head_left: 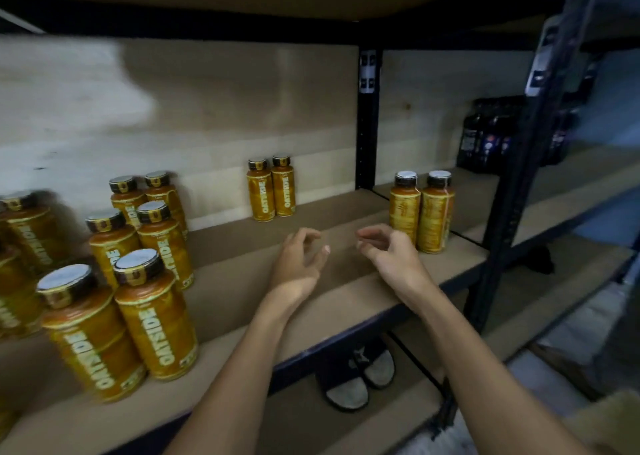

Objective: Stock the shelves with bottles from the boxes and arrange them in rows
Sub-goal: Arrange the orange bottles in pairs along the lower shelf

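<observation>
A brown board shelf (242, 281) sits in a dark metal frame (367, 118), with a pale wood wall (207, 108) behind it. On the left side of the shelf stands a big group of yellow bottles (152, 302) with black caps. They are lined up two by two, from the front edge toward the back wall. The ones at the far left look blurry. Two more yellow bottles, the back pair (272, 191), stand side by side right by the back wall, near the middle. Another two, the right pair (421, 212), stand side by side close to the right end of the shelf, more to the front.

The left hand (298, 260) and the right hand (391, 253) hover over the bare middle of the shelf, between the big group and the right pair. They are near each other but do not touch. The fingers (311, 233) of both hands are loosely bent and hold nothing. The right hand is just beside the right pair, and I cannot tell if it touches them.

Some dark bottles (485, 139) stand far back on the next shelf to the right. A pair of sandals (360, 378) shows below the shelf.
</observation>
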